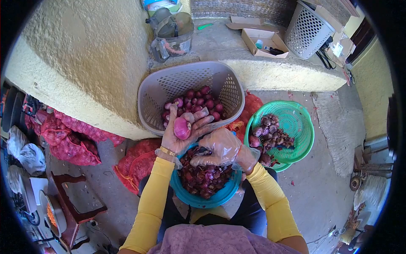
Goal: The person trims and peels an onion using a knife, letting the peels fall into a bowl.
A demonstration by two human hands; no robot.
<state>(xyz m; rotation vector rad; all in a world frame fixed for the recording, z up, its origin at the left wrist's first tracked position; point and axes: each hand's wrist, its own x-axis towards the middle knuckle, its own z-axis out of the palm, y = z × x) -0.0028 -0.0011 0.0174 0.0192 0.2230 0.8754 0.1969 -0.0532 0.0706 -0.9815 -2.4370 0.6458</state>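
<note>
My left hand (179, 133), in a clear plastic glove, holds a smooth, peeled-looking red onion (183, 128) in its upturned palm, the fingers stretched toward the basket. Close beside it on the right, my right hand (220, 146), also in a clear plastic glove, is closed with its fingers curled. A small dark piece shows by its fingers, but I cannot make out what it grips. Beneath both hands is a blue basin (234, 192) with loose onion skins (205, 180). Just ahead stands a grey plastic basket (149, 91) holding several shiny red onions (203, 101).
A green colander (311, 135) with unpeeled onions (268, 127) stands at right. Red mesh sacks (69, 144) of onions lie at left, another sack (137, 163) nearer. A raised ledge (270, 74) ahead bears an open carton (266, 42) and a white basket (308, 29).
</note>
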